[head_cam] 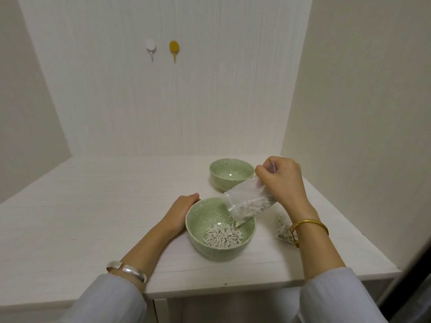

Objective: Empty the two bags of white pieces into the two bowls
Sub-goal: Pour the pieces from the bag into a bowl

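Observation:
Two speckled green bowls stand on the white table. The near bowl holds a heap of white pieces. My right hand grips a clear plastic bag by its bottom end, tilted mouth-down over the near bowl's right rim, and white pieces are falling from it. My left hand rests against the near bowl's left side, steadying it. The far bowl looks empty. A second bag of white pieces lies on the table to the right, partly hidden behind my right wrist.
The white table sits in an alcove with walls at the back and both sides. Its front edge runs just below my forearms. A white hook and a yellow hook are on the back wall.

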Demonstrator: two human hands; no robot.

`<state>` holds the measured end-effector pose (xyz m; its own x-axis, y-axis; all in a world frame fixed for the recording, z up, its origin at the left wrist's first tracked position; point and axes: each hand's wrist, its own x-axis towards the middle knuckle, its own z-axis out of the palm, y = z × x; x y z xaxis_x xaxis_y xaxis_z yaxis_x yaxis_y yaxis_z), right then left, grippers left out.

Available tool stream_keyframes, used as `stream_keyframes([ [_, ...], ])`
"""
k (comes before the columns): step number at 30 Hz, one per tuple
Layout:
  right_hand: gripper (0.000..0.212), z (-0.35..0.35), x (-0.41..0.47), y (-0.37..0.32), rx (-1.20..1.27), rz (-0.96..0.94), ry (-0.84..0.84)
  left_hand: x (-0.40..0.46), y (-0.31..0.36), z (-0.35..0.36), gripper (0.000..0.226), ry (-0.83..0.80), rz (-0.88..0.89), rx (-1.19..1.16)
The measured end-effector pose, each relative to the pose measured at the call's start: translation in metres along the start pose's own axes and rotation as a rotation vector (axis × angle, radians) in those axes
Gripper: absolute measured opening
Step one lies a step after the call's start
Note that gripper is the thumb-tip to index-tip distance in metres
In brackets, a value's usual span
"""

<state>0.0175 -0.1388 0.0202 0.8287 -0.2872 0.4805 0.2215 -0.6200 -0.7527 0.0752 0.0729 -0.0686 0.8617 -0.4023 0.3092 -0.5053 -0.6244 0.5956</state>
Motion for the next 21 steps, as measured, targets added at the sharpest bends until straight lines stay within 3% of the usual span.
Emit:
stream_keyframes([
  [21,0.019,-0.0004,0.0045,-0.0012,-0.02,-0.016,-0.027,0.0017,-0.0022,0.0014,0.037,0.011,-0.086,-0.098],
])
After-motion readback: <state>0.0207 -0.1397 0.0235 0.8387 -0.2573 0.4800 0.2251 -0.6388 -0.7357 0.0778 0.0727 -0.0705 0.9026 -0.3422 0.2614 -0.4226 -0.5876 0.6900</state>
